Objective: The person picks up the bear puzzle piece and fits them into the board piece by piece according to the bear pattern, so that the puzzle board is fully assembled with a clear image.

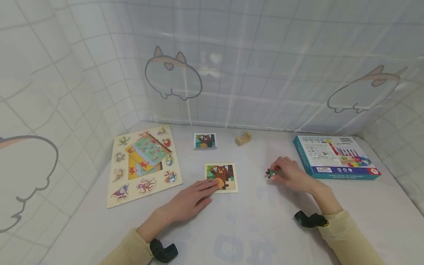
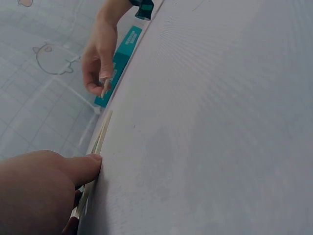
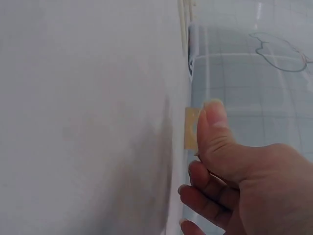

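Note:
My left hand [image 1: 193, 198] rests with extended fingers on the lower left of a small wooden bear jigsaw puzzle [image 1: 234, 186]. In the left wrist view its thumb [image 2: 85, 169] touches the board's edge. A bare gap shows at the puzzle's lower right. To the right, my right hand [image 1: 289, 175] pinches a dark and green jigsaw piece [image 1: 269, 174] between thumb and fingers, just above the table. The piece is mostly hidden behind the thumb in the right wrist view. Behind the puzzle stands a picture card [image 1: 205, 140] with the same bear.
A large sea-animal board [image 1: 112, 191] with cards [image 1: 149, 149] on it lies at the left. A wooden block [image 1: 243, 138] sits at the back, right of the picture card. On the right lies a teal-edged box [image 1: 331, 156]. Patterned curtains [image 1: 245, 73] enclose the table.

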Demonstrator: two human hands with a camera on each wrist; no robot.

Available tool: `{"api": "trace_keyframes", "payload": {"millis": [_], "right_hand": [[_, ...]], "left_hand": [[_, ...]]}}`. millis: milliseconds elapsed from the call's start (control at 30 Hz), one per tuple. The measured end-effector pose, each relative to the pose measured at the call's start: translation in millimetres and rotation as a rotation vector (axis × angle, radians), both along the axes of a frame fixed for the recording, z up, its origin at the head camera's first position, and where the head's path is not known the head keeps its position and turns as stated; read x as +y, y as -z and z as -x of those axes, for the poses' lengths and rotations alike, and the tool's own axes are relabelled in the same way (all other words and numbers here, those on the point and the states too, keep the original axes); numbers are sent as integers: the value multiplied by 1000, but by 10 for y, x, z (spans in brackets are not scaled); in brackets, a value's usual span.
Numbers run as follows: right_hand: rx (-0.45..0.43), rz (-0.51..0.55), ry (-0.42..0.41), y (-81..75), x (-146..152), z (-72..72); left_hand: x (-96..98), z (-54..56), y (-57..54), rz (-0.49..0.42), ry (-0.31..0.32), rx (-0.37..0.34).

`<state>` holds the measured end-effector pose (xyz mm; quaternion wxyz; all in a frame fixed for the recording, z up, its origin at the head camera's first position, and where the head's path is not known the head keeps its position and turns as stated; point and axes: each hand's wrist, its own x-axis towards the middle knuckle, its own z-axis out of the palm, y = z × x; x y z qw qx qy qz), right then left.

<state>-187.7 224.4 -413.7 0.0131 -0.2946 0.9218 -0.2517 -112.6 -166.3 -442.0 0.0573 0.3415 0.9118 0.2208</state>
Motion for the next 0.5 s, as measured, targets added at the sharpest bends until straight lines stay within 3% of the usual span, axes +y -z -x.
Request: {"api": "trace_keyframes", "payload": {"millis": [200, 500], "right_hand": [[126, 44, 87, -99, 73, 29], [248, 112, 185, -175, 96, 44]], "left_hand": [[0, 5, 2, 5, -2, -5], [1, 4, 10, 10, -9, -12]]}}
